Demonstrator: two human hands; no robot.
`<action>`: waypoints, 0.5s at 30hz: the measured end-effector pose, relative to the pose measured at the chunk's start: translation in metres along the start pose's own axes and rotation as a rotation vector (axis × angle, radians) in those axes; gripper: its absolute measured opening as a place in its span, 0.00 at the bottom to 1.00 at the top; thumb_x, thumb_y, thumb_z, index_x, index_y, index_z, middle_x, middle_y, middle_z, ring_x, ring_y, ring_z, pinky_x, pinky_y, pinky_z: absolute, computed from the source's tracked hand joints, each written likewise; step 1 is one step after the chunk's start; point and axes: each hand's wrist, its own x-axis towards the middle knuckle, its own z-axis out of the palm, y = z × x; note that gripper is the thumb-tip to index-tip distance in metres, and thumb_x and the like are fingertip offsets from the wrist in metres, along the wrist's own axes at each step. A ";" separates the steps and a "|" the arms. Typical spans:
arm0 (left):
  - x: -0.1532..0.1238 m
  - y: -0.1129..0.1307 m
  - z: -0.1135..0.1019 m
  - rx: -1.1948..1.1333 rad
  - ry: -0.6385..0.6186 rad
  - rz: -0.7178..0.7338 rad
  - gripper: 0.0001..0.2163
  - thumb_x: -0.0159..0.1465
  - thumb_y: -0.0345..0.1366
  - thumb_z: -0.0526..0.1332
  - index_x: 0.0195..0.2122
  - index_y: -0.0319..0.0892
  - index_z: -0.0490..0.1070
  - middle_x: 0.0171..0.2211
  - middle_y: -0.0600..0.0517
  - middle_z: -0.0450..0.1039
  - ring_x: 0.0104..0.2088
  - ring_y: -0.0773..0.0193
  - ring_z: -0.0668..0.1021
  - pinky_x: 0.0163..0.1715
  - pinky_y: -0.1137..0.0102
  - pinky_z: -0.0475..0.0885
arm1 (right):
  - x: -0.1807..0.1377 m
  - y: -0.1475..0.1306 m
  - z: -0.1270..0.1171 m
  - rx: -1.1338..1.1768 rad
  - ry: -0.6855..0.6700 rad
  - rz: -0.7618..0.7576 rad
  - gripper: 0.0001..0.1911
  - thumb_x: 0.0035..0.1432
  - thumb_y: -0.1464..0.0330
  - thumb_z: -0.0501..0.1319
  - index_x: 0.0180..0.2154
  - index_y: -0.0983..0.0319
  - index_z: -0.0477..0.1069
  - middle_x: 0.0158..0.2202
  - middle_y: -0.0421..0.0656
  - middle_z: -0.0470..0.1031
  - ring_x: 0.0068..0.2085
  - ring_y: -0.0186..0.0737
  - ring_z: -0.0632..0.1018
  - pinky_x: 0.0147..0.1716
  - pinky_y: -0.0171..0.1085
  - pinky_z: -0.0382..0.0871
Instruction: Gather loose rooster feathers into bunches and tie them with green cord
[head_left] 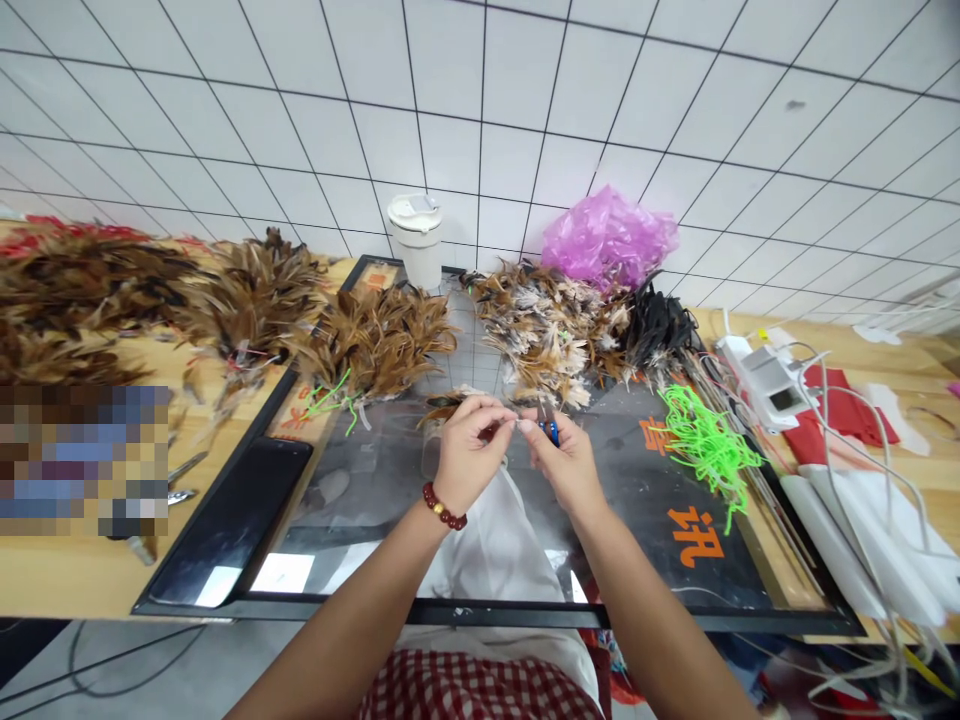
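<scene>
Left hand (474,455) pinches tiny pale strand (517,421) above dark glossy board (630,525); right hand (564,462), fingers closed round blue-handled metal tool (551,431), meets it. Strand looks unfinished. Glossy brown feather bunch (379,340) seems sorted; brown-and-white feather heap (551,335), neon-green cord pile (705,440) seem remaining.

Bright, even light — white glare on the glossy panel (360,512) — stretched picture edges.
</scene>
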 end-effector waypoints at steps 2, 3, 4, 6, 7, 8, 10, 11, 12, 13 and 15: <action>0.000 -0.001 0.000 -0.007 0.007 0.010 0.04 0.56 0.32 0.62 0.30 0.40 0.77 0.36 0.48 0.70 0.33 0.67 0.74 0.27 0.76 0.68 | 0.000 0.001 0.000 -0.032 -0.011 -0.012 0.14 0.53 0.58 0.64 0.34 0.62 0.70 0.17 0.32 0.61 0.18 0.27 0.61 0.18 0.29 0.56; 0.000 -0.001 0.000 -0.009 0.018 0.007 0.05 0.56 0.32 0.62 0.32 0.40 0.77 0.38 0.47 0.71 0.32 0.68 0.74 0.27 0.76 0.68 | 0.000 0.002 0.000 -0.044 -0.001 -0.020 0.14 0.53 0.58 0.64 0.33 0.62 0.70 0.17 0.33 0.61 0.18 0.27 0.62 0.18 0.29 0.56; 0.000 -0.002 0.000 -0.010 0.036 -0.002 0.06 0.56 0.32 0.63 0.34 0.40 0.76 0.41 0.47 0.71 0.30 0.70 0.74 0.26 0.76 0.68 | 0.000 0.001 0.000 -0.046 0.019 -0.028 0.13 0.53 0.58 0.63 0.33 0.62 0.70 0.17 0.33 0.62 0.19 0.28 0.62 0.19 0.29 0.56; 0.001 -0.005 0.000 -0.009 0.068 -0.045 0.09 0.55 0.31 0.63 0.38 0.40 0.75 0.41 0.47 0.71 0.27 0.72 0.73 0.26 0.76 0.68 | 0.001 0.001 0.000 -0.023 0.074 -0.037 0.13 0.54 0.58 0.63 0.33 0.62 0.70 0.18 0.33 0.62 0.19 0.28 0.62 0.19 0.30 0.57; 0.001 -0.006 0.000 -0.013 0.065 -0.080 0.09 0.55 0.32 0.64 0.37 0.40 0.75 0.39 0.48 0.72 0.26 0.72 0.72 0.26 0.76 0.68 | 0.001 0.001 0.000 -0.008 0.099 -0.040 0.13 0.54 0.58 0.63 0.33 0.61 0.70 0.18 0.33 0.62 0.19 0.28 0.62 0.19 0.30 0.58; 0.001 -0.007 0.000 -0.024 0.040 -0.121 0.07 0.54 0.33 0.64 0.35 0.39 0.75 0.34 0.49 0.72 0.26 0.72 0.71 0.25 0.76 0.67 | 0.001 0.001 0.000 0.007 0.118 -0.042 0.13 0.54 0.57 0.63 0.33 0.61 0.69 0.19 0.33 0.62 0.19 0.28 0.62 0.19 0.30 0.59; 0.001 -0.009 0.001 -0.078 -0.047 -0.213 0.06 0.55 0.35 0.65 0.30 0.38 0.76 0.27 0.51 0.71 0.24 0.71 0.71 0.25 0.76 0.67 | 0.001 0.002 0.000 0.021 0.129 -0.047 0.14 0.54 0.57 0.62 0.33 0.61 0.69 0.18 0.33 0.61 0.19 0.28 0.62 0.20 0.31 0.60; 0.001 -0.009 0.001 -0.123 -0.086 -0.259 0.07 0.55 0.37 0.65 0.30 0.38 0.77 0.25 0.51 0.71 0.23 0.71 0.70 0.24 0.75 0.67 | 0.001 0.002 0.001 0.017 0.125 -0.050 0.14 0.54 0.57 0.62 0.33 0.61 0.70 0.18 0.33 0.61 0.19 0.29 0.61 0.19 0.31 0.60; 0.001 -0.009 0.002 -0.176 -0.108 -0.299 0.08 0.55 0.38 0.65 0.31 0.38 0.78 0.25 0.52 0.72 0.22 0.71 0.70 0.22 0.75 0.67 | 0.001 0.003 0.001 0.005 0.119 -0.057 0.14 0.54 0.57 0.62 0.33 0.61 0.70 0.18 0.33 0.61 0.19 0.29 0.61 0.19 0.31 0.59; 0.001 -0.008 0.003 -0.232 -0.111 -0.332 0.10 0.55 0.39 0.65 0.33 0.38 0.78 0.25 0.52 0.72 0.21 0.72 0.69 0.21 0.75 0.66 | 0.000 0.003 0.002 -0.013 0.113 -0.065 0.13 0.54 0.57 0.62 0.33 0.61 0.70 0.18 0.33 0.62 0.19 0.29 0.62 0.20 0.31 0.58; 0.001 -0.006 0.004 -0.339 -0.089 -0.376 0.10 0.54 0.40 0.66 0.33 0.38 0.78 0.25 0.53 0.72 0.20 0.72 0.68 0.20 0.75 0.66 | -0.002 0.004 0.003 -0.056 0.094 -0.081 0.13 0.55 0.58 0.62 0.33 0.62 0.70 0.19 0.34 0.63 0.20 0.29 0.62 0.21 0.30 0.58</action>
